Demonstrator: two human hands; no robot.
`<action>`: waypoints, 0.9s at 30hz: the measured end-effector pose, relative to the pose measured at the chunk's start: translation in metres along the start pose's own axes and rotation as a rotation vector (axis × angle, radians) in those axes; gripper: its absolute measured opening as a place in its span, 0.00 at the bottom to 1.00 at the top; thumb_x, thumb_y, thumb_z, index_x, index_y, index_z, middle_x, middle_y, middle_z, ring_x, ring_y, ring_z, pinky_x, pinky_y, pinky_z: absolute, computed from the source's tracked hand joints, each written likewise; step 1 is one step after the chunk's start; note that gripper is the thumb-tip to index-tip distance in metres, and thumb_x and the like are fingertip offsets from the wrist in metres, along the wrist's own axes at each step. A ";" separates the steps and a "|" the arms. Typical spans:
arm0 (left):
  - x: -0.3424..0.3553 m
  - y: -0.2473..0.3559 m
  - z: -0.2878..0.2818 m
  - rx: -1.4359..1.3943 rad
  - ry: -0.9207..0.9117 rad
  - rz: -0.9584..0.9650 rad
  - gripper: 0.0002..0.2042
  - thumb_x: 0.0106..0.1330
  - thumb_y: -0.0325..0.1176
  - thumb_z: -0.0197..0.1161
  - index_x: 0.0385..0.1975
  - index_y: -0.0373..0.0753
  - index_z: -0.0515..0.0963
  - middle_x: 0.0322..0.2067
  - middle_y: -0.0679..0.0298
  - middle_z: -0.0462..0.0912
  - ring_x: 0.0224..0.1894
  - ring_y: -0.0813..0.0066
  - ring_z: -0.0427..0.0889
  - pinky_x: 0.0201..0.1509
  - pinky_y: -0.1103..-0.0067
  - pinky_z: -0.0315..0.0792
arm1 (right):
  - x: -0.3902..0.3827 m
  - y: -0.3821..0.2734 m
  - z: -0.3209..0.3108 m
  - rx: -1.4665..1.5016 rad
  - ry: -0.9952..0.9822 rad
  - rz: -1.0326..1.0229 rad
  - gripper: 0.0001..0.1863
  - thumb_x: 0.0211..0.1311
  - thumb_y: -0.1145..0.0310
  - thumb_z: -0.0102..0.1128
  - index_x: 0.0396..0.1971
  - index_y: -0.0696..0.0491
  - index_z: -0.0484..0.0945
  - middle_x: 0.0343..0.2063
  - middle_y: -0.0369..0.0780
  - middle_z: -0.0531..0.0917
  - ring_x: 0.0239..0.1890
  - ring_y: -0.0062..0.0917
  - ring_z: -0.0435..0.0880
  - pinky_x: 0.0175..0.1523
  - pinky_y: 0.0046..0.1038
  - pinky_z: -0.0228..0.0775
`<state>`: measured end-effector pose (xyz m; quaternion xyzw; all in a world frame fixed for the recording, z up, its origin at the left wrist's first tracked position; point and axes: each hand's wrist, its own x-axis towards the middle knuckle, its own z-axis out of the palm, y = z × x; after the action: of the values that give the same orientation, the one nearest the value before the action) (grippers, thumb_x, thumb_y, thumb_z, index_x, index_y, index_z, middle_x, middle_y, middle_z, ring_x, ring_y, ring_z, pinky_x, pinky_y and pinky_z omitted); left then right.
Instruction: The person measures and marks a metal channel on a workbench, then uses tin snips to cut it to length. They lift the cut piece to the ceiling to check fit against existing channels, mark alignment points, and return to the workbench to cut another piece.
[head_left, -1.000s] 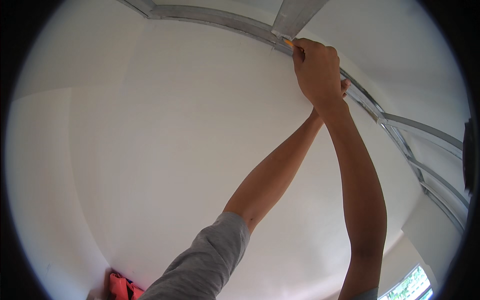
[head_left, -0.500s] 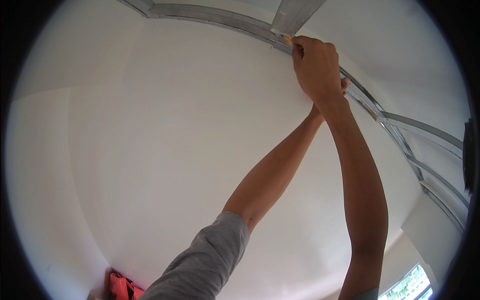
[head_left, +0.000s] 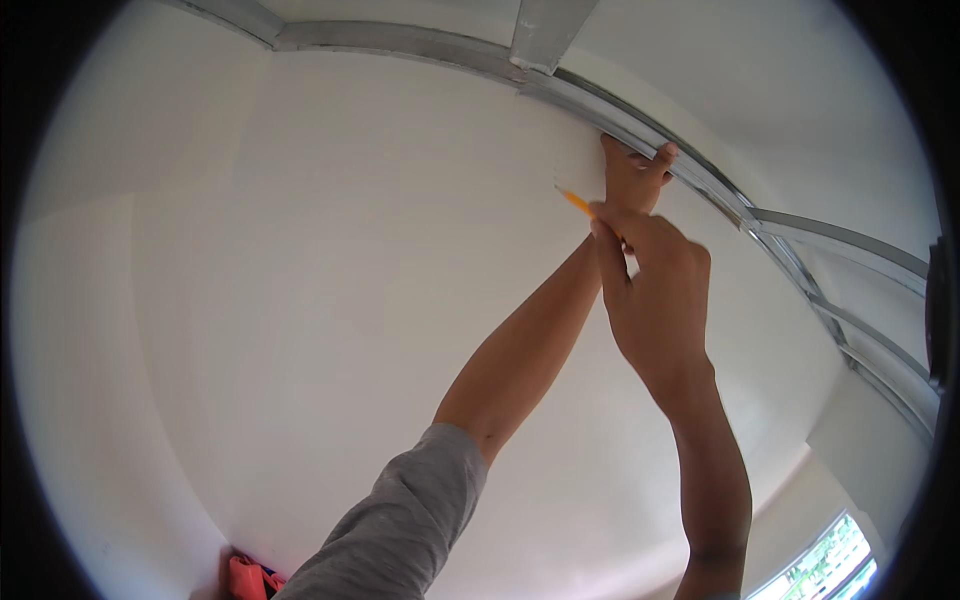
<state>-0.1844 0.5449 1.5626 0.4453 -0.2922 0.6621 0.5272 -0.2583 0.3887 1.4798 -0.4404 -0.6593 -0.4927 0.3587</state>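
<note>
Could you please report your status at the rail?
Left hand on metal rail. Right hand gripping yellow pencil, tip off the rail. Nothing visibly blocking pencil.

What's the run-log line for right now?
left hand: against metal ceiling track | right hand: holding yellow pencil | pencil: apart from track

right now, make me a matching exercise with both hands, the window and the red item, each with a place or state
1. left hand
2. right hand
3. window
4. red item

a. lower left of the view
b. holding the orange pencil
c. lower right of the view
d. up at the metal rail

Pairs: 1-d, 2-b, 3-c, 4-a
</note>
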 end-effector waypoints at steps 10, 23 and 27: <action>-0.022 0.000 -0.025 -0.072 -0.119 -0.034 0.35 0.67 0.24 0.67 0.68 0.37 0.51 0.51 0.54 0.77 0.50 0.71 0.81 0.50 0.76 0.84 | -0.087 -0.006 -0.064 -0.010 0.112 -0.097 0.11 0.62 0.81 0.67 0.45 0.60 0.85 0.31 0.41 0.87 0.34 0.30 0.87 0.39 0.29 0.78; -0.186 0.010 -0.104 0.006 -0.304 -0.230 0.21 0.68 0.20 0.59 0.52 0.45 0.57 0.50 0.48 0.85 0.59 0.57 0.83 0.63 0.62 0.78 | -0.243 0.028 -0.084 -0.074 0.110 0.457 0.10 0.66 0.82 0.62 0.45 0.61 0.85 0.34 0.44 0.88 0.35 0.31 0.87 0.39 0.28 0.77; -0.218 0.011 -0.113 0.017 -0.296 -0.256 0.20 0.68 0.19 0.58 0.52 0.44 0.56 0.50 0.49 0.85 0.60 0.56 0.82 0.64 0.60 0.77 | -0.307 0.017 -0.066 -0.140 0.090 0.777 0.08 0.69 0.78 0.61 0.45 0.61 0.85 0.32 0.44 0.87 0.36 0.28 0.86 0.41 0.26 0.75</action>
<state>-0.2166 0.5428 1.3187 0.5757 -0.3017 0.5195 0.5546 -0.1312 0.2577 1.2237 -0.6585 -0.3920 -0.3826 0.5161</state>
